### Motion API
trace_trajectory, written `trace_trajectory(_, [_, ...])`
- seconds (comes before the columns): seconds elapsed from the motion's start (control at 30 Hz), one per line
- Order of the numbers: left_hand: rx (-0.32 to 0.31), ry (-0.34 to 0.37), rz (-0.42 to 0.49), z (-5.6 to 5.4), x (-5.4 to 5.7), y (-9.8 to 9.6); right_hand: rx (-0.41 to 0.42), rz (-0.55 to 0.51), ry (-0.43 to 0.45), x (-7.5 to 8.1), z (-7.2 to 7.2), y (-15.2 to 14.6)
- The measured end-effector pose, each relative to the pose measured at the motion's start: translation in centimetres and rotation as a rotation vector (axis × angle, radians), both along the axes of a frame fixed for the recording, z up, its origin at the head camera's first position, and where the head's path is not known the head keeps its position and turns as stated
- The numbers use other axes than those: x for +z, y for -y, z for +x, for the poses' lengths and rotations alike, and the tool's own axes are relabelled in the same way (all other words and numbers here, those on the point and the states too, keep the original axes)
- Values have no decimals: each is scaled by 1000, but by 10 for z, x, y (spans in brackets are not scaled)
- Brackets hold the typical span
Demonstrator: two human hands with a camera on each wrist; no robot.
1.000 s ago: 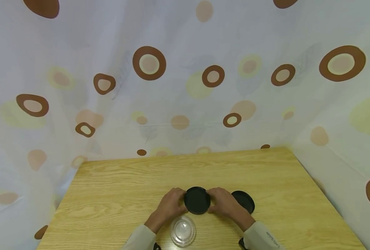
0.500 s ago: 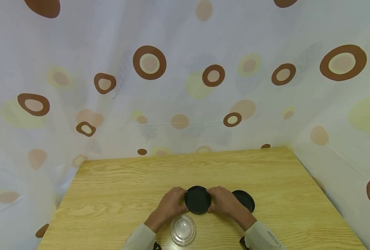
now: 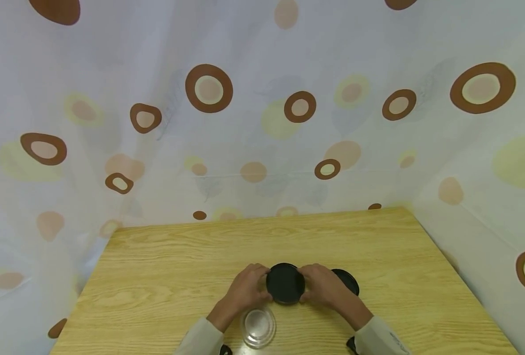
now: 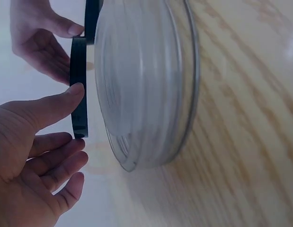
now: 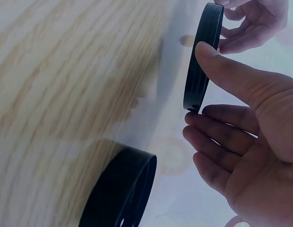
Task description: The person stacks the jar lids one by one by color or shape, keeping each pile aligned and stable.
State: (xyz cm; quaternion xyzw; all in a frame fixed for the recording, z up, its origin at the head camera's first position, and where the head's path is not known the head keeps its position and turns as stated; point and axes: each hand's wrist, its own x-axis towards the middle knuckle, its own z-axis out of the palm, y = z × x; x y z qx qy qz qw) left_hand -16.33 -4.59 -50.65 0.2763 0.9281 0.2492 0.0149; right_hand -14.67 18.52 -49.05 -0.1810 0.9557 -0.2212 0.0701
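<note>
Both hands hold a round black lid (image 3: 285, 283) level above the table, one at each side of its rim. My left hand (image 3: 248, 287) pinches the left edge; in the left wrist view its thumb (image 4: 66, 99) and fingers close on the lid's rim (image 4: 79, 90). The right hand (image 3: 323, 286) grips the opposite edge, thumb on one face and fingers beneath, as the right wrist view shows. A clear round container (image 3: 258, 326) stands on the table just below the left hand. Beyond the right hand lies a second black lid (image 3: 347, 281), partly hidden by that hand.
The wood-grain table (image 3: 178, 261) reaches back to a patterned cloth (image 3: 244, 123) that hangs behind and along the sides. Small black pieces show near both sleeves (image 3: 379, 337) at the bottom of the head view.
Both hands have shifted slightly to the right with the black lid between them, and it looks a little larger. The clear container and second lid stay where they were.
</note>
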Motion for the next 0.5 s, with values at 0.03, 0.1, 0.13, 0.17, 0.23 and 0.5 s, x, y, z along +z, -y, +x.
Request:
trace_trajectory(0.03, [-6, -1, -1, 1, 1, -1, 1, 0, 4, 1, 1, -1])
trace_trajectory(0.1, [-16, -4, -3, 3, 2, -2, 6, 3, 6, 4, 4, -2])
trace_trajectory(0.13, [-19, -2, -4, 4, 3, -3, 10, 3, 5, 5, 6, -3])
trace_trajectory(0.17, [-21, 0, -4, 5, 3, -3, 13, 4, 4, 6, 7, -4])
trace_trajectory(0.23, [-25, 2, -6, 7, 4, -5, 15, -4, 1, 9, 10, -6])
trace_trajectory(0.5, [-44, -9, -30, 15, 8, -11, 40, -14, 8, 11, 17, -16])
